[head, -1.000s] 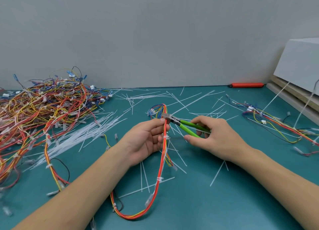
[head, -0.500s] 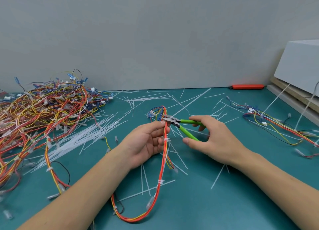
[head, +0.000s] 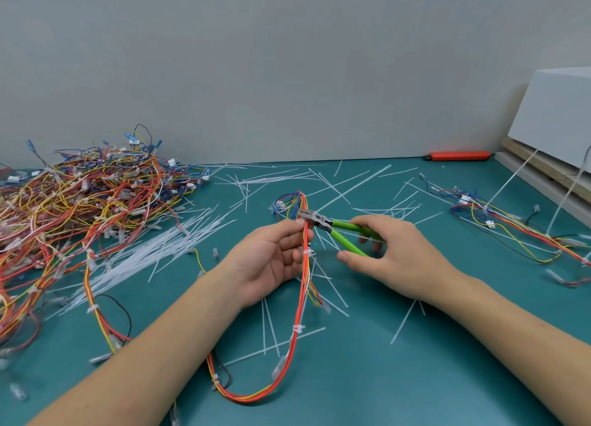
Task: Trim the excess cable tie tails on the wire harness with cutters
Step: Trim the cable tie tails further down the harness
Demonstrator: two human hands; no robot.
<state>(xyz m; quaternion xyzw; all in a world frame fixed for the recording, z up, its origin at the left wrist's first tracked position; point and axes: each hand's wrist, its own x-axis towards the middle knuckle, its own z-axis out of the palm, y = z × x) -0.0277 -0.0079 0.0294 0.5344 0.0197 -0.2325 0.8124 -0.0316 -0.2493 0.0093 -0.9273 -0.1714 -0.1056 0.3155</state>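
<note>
- Risk: cutters [head: 315, 218] head sits right at the harness [head: 304, 266] wires — a snip off the tie could nick insulation, or catch the left thumb beside it.
- Left hand [head: 271, 262]: fingers curled, pinching the harness upright, just above the table [head: 415, 377].
- Right hand [head: 393, 253]: loosely curled on the green handles — handles spread apart.
- Tie tail at the head: too small to tell.

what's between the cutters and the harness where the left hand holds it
Nothing visible. The cutters, gripped by the right hand, already have their head against the harness just above the left hand that pinches it. Whether a tie tail sits in the blades is too small to tell.
</note>
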